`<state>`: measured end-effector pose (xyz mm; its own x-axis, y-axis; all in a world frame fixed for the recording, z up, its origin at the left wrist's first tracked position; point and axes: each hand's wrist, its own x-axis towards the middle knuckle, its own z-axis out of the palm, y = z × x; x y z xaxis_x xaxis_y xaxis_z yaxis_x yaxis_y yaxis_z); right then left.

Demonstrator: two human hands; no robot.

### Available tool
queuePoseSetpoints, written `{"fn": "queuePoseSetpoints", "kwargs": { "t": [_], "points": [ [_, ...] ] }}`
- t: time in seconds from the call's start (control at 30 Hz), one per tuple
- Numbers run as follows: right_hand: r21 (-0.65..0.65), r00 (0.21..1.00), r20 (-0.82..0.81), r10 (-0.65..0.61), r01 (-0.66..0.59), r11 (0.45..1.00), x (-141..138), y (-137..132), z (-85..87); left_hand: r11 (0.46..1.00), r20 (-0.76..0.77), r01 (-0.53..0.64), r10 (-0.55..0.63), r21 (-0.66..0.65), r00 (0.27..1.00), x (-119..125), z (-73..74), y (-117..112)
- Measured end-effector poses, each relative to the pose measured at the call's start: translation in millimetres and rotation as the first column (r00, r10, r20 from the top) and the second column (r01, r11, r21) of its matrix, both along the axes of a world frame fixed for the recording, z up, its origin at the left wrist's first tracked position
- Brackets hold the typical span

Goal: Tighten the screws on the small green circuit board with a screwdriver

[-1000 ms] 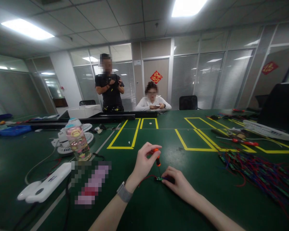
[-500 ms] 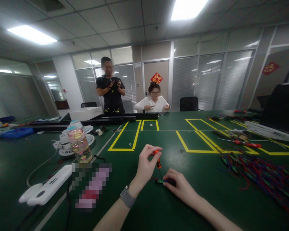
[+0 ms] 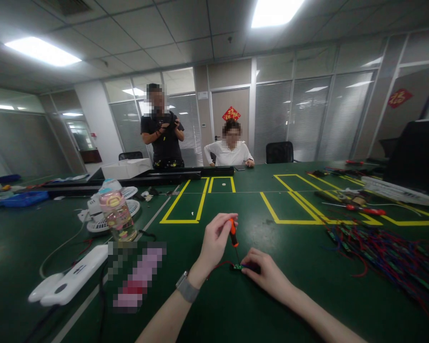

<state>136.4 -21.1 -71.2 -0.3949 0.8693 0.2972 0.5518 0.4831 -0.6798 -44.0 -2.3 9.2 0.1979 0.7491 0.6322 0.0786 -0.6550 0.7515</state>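
The board sits on the desk, its right end pinched by the right grip; likely light, stiff, fragile (best held by its edges). The left grip pinches the upright screwdriver near its top.

head cam, fwd & down

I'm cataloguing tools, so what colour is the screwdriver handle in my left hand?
The screwdriver handle is orange and black, best seen in the head view.
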Motion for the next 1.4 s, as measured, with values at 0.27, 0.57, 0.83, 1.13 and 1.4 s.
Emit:
{"fn": "queuePoseSetpoints", "kwargs": {
  "t": [0.27,0.57,0.83,1.13,1.4],
  "points": [
    [0.016,1.000,0.008,-0.009,0.009,1.000,0,3,-4.6,0.987,-0.054,-0.131,0.137,0.093,0.989,3,-4.5,0],
    [-0.003,1.000,-0.003,-0.002,0.002,1.000,0,-1,1.9,0.975,-0.052,-0.194,0.200,0.104,0.978,6,-5.5,-4],
    [-0.025,1.000,-0.008,0.011,-0.011,1.000,1,-2,3.9,0.998,-0.021,0.043,-0.044,-0.044,0.999,4,-2.7,-4],
    [-0.017,1.000,-0.001,0.010,-0.010,1.000,0,-1,2.9,1.000,-0.063,0.013,-0.014,-0.004,0.998,3,1.3,-2],
    [-0.017,0.999,0.037,-0.004,0.005,1.000,-2,-1,5.9,0.998,-0.128,-0.056,0.056,0.001,0.990,0,10.0,1]
  ]
}}
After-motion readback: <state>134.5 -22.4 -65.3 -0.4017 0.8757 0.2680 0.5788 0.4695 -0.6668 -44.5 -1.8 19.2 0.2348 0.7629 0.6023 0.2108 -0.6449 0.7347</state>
